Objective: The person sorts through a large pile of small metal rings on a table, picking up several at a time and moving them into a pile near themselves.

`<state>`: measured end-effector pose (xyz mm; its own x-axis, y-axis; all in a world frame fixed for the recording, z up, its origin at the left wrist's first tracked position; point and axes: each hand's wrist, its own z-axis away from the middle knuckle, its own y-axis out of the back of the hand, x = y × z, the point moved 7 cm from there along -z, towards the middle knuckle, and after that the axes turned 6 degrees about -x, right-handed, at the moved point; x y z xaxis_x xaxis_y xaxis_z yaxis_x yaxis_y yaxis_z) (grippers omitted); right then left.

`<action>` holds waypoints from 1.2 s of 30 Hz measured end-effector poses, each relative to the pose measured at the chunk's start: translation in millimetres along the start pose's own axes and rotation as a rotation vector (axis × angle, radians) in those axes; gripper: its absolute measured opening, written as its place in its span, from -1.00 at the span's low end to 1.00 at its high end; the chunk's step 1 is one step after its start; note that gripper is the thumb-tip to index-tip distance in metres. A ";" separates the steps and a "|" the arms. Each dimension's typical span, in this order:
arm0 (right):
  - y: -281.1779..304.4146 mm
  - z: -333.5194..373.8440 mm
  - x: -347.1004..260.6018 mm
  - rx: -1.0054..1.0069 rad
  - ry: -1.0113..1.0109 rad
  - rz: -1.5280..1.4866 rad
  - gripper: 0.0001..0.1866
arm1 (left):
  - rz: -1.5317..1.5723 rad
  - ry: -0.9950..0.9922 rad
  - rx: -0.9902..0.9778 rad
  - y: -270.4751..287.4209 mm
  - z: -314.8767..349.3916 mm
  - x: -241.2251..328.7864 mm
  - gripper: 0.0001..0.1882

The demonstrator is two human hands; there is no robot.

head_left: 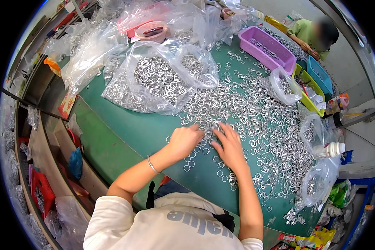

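Small silvery metal rings (254, 112) are spread loose in a wide drift across the round green table top (125, 137), thickest ahead of the hands and to their right, thinning to scattered single rings at the near edge. The left hand (184, 141) is laid knuckles-up on the near fringe of the drift, its fingers curled under; whether a ring is pinched beneath them cannot be told. The right hand (228, 143) is held flat and unclenched just beside it, fingers spread over the rings and touching them, nothing visibly grasped. The two hands nearly meet at a small cluster of rings between their fingertips, so the rings lie directly under and just beyond the fingers rather than inside any grip. A thin metal bangle (152, 164) is worn on the left wrist.

More rings are kept in a large clear plastic bag (162, 79), lying open beyond the left hand, seemingly so that the stock can be tipped out onto the table. Smaller clear bags (316, 183) of rings are lined up along the right rim, and a purple rectangular plastic tray (267, 49) holding rings stands at the far side.
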<state>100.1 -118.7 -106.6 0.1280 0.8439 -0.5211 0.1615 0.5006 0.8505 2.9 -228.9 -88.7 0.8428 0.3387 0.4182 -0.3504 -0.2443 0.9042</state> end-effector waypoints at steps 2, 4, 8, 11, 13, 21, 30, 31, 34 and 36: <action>0.7 22.1 -10.9 -0.083 0.020 0.024 -0.51 | 0.010 -0.016 -0.031 0.4 10.7 3.6 -0.91; 4.0 43.0 -20.3 -0.144 0.033 0.043 -0.52 | 0.025 -0.035 -0.080 -2.6 20.2 6.9 -0.91; 16.8 75.5 -26.1 -0.157 -0.002 0.040 -0.57 | 0.062 -0.093 -0.157 -9.1 34.9 19.7 -0.92; 30.2 90.5 -13.5 -0.022 -0.077 -0.009 -0.67 | 0.146 -0.103 -0.108 -8.8 41.3 25.8 -0.91; 37.3 92.2 -6.9 0.111 -0.120 -0.043 -0.73 | 0.202 -0.062 -0.031 -5.0 41.1 22.8 -0.89; 27.5 4.5 -8.5 0.319 -0.087 -0.079 -0.77 | 0.161 0.166 0.154 9.8 -4.9 -2.6 -0.84; 20.7 31.5 -8.6 0.073 -0.017 -0.330 -0.84 | -0.004 0.113 -0.017 -17.6 -34.9 -7.4 -0.88; 31.0 33.7 4.0 0.134 -0.073 -0.263 -0.81 | 0.130 0.133 0.024 -11.2 -33.1 -7.5 -0.89; 55.5 33.3 32.9 0.318 -0.221 0.018 -0.69 | 0.564 0.065 0.160 2.7 -24.8 -2.5 -0.93; 49.3 27.9 53.0 0.298 -0.293 0.170 -0.55 | 1.145 0.282 -0.203 -20.9 -20.4 -3.7 -0.90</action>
<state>142.2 -54.7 -94.3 0.4417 0.7977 -0.4105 0.3838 0.2456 0.8902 -1.3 -206.6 -107.4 -0.1115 0.2113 0.9710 -0.9188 -0.3942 -0.0197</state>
